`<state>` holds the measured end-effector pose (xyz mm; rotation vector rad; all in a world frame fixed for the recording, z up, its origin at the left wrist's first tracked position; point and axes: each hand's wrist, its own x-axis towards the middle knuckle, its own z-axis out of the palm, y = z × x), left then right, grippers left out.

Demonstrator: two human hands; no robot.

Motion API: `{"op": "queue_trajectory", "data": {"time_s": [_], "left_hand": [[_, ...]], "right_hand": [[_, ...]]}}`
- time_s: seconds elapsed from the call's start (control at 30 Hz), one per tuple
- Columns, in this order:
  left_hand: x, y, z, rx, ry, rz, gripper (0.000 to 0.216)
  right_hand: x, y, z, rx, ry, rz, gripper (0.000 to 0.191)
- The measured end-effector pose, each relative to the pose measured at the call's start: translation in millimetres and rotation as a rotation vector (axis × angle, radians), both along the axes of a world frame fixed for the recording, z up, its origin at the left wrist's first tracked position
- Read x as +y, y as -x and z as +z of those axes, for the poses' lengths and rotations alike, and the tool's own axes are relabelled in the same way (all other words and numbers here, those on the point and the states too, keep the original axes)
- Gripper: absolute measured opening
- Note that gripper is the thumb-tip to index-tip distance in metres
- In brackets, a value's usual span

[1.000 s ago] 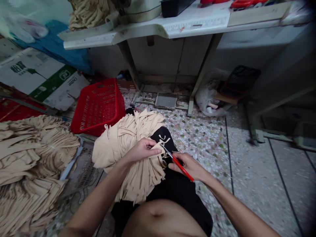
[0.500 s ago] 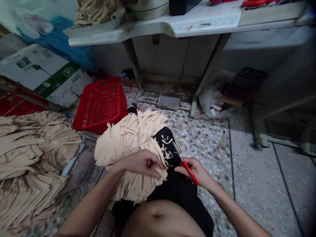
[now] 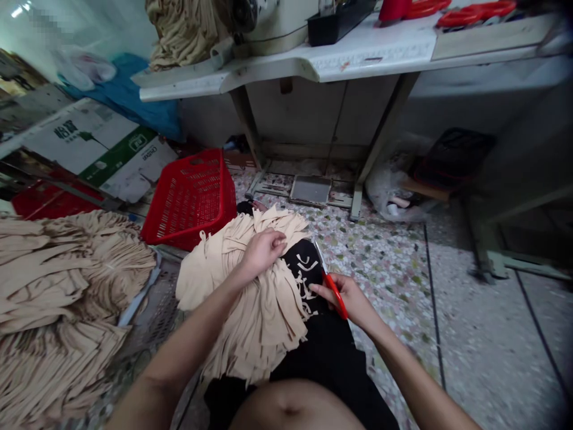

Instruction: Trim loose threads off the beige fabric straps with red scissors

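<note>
A bundle of beige fabric pieces (image 3: pixel 224 254) lies fanned out across my lap, over black trousers. My left hand (image 3: pixel 262 254) rests on the upper part of this bundle, thumb and fingers pinched together at the edge of a fabric piece. In my right hand (image 3: pixel 347 295) is a pair of scissors (image 3: pixel 332 289) with red handles, its blades pointing up and away from me beside my knee. Small beige fabric scraps (image 3: pixel 307 280) lie on the black trouser leg between the bundle and the scissors.
Large stacks of beige fabric (image 3: pixel 58 280) sit at my left by a red plastic basket (image 3: pixel 190 197). Ahead stands a white sewing table (image 3: pixel 376 57) with a machine, a black tray (image 3: pixel 340 24) and red-handled scissors (image 3: pixel 477 13). A pedal (image 3: pixel 310 189) is beneath it.
My left hand has moved up and away from the near edge of the bundle to its far part. My right hand, with the scissors, has shifted slightly up and left.
</note>
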<state>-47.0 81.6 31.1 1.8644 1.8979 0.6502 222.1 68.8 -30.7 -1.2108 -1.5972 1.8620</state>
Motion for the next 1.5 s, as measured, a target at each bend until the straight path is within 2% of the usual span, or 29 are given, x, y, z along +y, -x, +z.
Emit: {"op": "queue_trajectory", "data": {"time_s": [0.1,0.17,0.27,0.33,0.43,0.6,0.7,0.77,0.83,1.0,1.23,1.37,1.5], "left_hand": [[2.6,4.6,2.7,0.145,-0.198,0.134,0.031],[5.0,18.8,7.8,0.171,-0.271,0.229,0.052],[13.6,43.9,12.7,0.159,-0.17,0.288,0.099],[22.5,52.2,11.3,0.103,-0.071,0.21,0.11],[37.2,46.4,2.5,-0.007,-0.023,0.079,0.106],[56.0,29.9,-12.0,-0.111,0.062,0.038,0.095],[62.4,33.6,-10.9,-0.173,0.106,-0.054,0.069],[64.2,38.3,-5.8,-0.254,0.148,-0.131,0.05],[62.9,42.9,1.5,-0.347,0.171,-0.147,0.039],[42.5,58.0,22.9,-0.527,0.127,-0.014,0.048],[3.5,73.5,46.4,-0.728,0.051,0.053,0.06],[7.6,58.7,49.6,-0.653,0.038,0.044,0.058],[25.9,46.8,37.5,-0.447,-0.043,0.084,0.058]], "right_hand": [[13.0,0.2,-1.2,0.023,0.013,-0.05,0.052],[28.4,0.1,-4.2,0.031,0.038,-0.114,0.052],[61.8,8.1,-11.6,0.049,-0.028,-0.256,0.054],[86.2,21.5,-15.6,0.057,-0.094,-0.307,0.057],[115.4,48.7,-16.8,0.095,-0.078,-0.279,0.06],[132.5,80.0,-9.5,0.164,-0.04,-0.236,0.058],[131.0,82.9,-1.5,0.219,-0.017,-0.227,0.054],[127.7,79.9,5.3,0.295,0.02,-0.246,0.05],[122.4,73.5,13.0,0.39,0.059,-0.26,0.045],[98.8,49.7,40.3,0.52,0.091,-0.144,0.042],[67.1,28.2,83.7,0.589,0.04,-0.063,0.046],[54.0,33.5,85.0,0.565,0.033,-0.009,0.047],[46.5,42.9,72.4,0.536,0.1,-0.12,0.046]]}}
